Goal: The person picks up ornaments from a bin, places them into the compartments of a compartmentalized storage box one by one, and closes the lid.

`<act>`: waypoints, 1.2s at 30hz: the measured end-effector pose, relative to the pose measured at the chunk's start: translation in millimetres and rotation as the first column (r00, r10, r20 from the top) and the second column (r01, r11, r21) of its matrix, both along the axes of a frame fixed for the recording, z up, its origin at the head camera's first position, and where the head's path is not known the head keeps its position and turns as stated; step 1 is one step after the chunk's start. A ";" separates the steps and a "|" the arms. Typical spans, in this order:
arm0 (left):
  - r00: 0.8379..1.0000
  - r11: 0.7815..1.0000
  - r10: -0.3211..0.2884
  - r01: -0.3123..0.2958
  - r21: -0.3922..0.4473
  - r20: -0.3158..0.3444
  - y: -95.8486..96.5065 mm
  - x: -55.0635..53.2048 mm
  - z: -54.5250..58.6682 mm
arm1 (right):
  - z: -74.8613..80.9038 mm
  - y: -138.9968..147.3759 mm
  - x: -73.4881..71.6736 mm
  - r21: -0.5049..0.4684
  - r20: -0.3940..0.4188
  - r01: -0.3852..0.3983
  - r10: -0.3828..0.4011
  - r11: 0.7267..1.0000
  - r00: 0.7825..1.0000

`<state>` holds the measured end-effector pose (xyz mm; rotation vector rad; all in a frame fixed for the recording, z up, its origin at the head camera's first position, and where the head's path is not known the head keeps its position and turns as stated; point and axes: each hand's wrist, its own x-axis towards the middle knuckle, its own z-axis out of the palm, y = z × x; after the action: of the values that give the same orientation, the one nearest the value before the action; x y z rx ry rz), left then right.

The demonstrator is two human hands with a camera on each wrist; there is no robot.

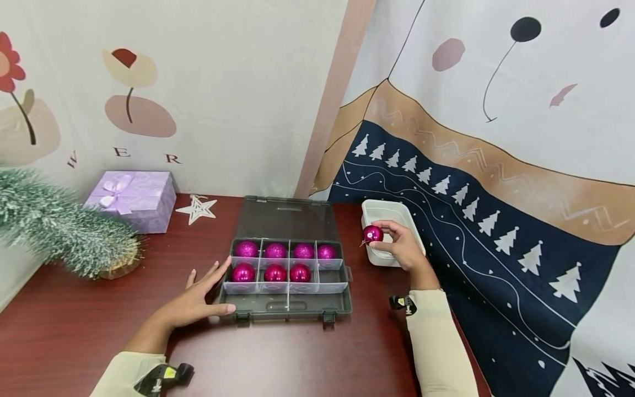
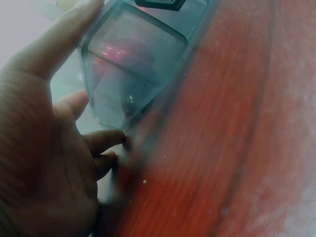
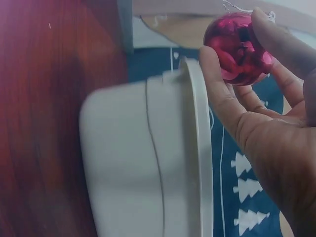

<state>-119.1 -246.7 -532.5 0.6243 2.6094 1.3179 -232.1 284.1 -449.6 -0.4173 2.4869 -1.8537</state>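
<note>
My right hand (image 1: 404,251) pinches a shiny magenta Christmas ball (image 3: 237,47) between thumb and fingers, over the left rim of a white plastic tub (image 1: 389,208). A silvery string loop trails from the ball. With fingers spread, my left hand (image 1: 195,298) rests at the left side of a grey see-through compartment box (image 1: 285,314), its thumb by the front left corner. The back row of that box holds several glittery magenta balls (image 1: 275,250). Three shiny balls (image 1: 275,273) sit in the row before it, in the compartments from the left.
The box's lid (image 1: 285,218) lies folded back towards the wall. A purple gift box (image 1: 136,198) with a bow, a white star (image 1: 197,209) and a frosted small tree (image 1: 74,231) stand at the left. A printed cloth (image 1: 446,220) hangs close behind the tub.
</note>
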 end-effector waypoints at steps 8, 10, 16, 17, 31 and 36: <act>1.000 1.000 0.001 -0.001 0.001 0.019 -0.2 0.0 1.5 | -0.9 -17.9 13.4 -0.045 0.043 -0.065 0.067 0.997 0.997; 1.000 1.000 0.002 -0.002 0.005 0.025 -0.1 0.1 2.0 | -1.6 -21.0 16.3 -0.044 0.045 -0.082 0.084 0.996 0.995; 1.000 1.000 0.001 -0.002 0.008 0.024 -0.5 0.4 2.2 | -5.3 -29.7 25.7 -0.012 -0.002 -0.156 0.156 0.988 0.988; 1.000 1.000 0.001 -0.002 0.008 0.025 -0.7 0.3 2.0 | -6.5 -31.0 26.9 -0.007 -0.014 -0.164 0.164 0.986 0.986; 1.000 1.000 0.002 -0.002 0.003 0.027 0.0 -0.2 1.4 | -17.8 -48.1 39.7 0.023 -0.048 -0.151 0.152 0.988 0.987; 1.000 1.000 -0.001 0.001 0.004 0.025 0.1 -0.7 0.4 | -24.6 -52.4 41.7 0.023 -0.091 -0.189 0.190 0.982 0.978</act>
<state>-119.8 -246.5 -532.1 0.6060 2.5872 1.3229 -190.4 231.7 -474.2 -0.7277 2.4159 -1.7816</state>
